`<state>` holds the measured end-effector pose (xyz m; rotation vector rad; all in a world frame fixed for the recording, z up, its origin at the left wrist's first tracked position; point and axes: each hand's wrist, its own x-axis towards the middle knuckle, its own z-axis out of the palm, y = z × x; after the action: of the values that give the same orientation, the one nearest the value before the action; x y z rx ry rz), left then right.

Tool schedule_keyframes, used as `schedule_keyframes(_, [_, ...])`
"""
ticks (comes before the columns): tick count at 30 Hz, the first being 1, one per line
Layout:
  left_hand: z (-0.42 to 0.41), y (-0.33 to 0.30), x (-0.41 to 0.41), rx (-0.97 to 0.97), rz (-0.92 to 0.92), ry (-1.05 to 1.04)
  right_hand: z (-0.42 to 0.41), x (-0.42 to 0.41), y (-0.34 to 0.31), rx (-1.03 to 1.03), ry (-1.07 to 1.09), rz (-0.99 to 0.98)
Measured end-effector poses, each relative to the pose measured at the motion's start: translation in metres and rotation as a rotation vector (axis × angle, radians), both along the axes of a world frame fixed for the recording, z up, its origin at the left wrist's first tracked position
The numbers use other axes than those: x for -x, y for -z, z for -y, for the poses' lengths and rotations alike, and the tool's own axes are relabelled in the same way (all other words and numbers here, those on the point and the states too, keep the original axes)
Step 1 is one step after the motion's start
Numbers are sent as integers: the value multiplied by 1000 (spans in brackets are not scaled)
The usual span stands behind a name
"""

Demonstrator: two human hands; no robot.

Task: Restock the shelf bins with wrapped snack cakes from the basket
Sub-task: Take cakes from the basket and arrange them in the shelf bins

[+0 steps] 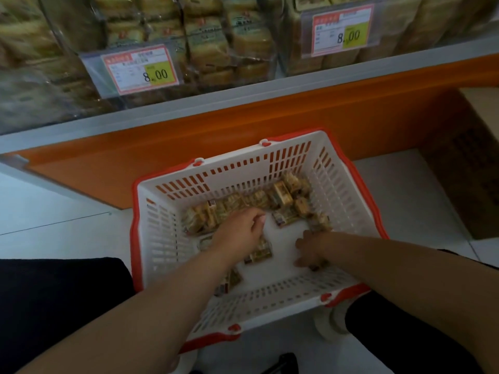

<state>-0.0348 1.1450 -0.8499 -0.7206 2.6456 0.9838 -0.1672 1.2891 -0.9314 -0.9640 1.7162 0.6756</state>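
A white tiled floor (54, 201) runs under an orange shelf base (243, 122). Clear shelf bins (205, 49) fill the top of the frame. The white basket (348, 190) sits mid-frame on the floor, with small wrapped snack cakes (282, 195) inside. The left hand (240, 233) rests on cakes with loosely bent fingers. The right hand (310, 249) curls around one cake.

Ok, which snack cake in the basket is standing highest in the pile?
The snack cake in the far right corner of the basket, tilted up on top of the heap with its broad face showing. The other cakes lie low along the far wall or flat on the floor near the hands.
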Motion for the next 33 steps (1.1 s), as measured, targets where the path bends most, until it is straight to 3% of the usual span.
schedule_keyframes(4, [1, -1, -3, -23, -10, -28, 6, 1, -7, -36, -55, 5])
schedule_keyframes(8, [2, -9, -6, -58, -25, -48, 11, -3, -23, 36, 22, -12])
schedule_keyframes(11, [4, -21, -6, -72, -40, -72, 25, -1, -54, 184, 65, 45])
schedule_keyframes(15, [9, -48, -5, -72, -127, -133, 47, 10, -124, 429, 328, 221])
schedule_keyframes(18, [15, -80, -1, -208, -101, -153, 61, 15, -187, 518, 423, 351])
schedule_keyframes(22, [24, -130, -7, -539, 87, -175, 62, 15, -261, 679, 490, 415])
schedule_keyframes(25, [39, -174, -13, -826, 71, -208, 52, 10, -293, 787, 571, 393])
schedule_keyframes(27, [49, -201, -16, -819, 23, -163, 46, 4, -307, 890, 707, 365])
schedule_keyframes(29, [55, -222, -17, -786, -31, -172, 45, -2, -320, 996, 770, 219])
schedule_keyframes(33, [59, -248, -18, -806, -159, -286, 50, -15, -347, 1133, 483, -200])
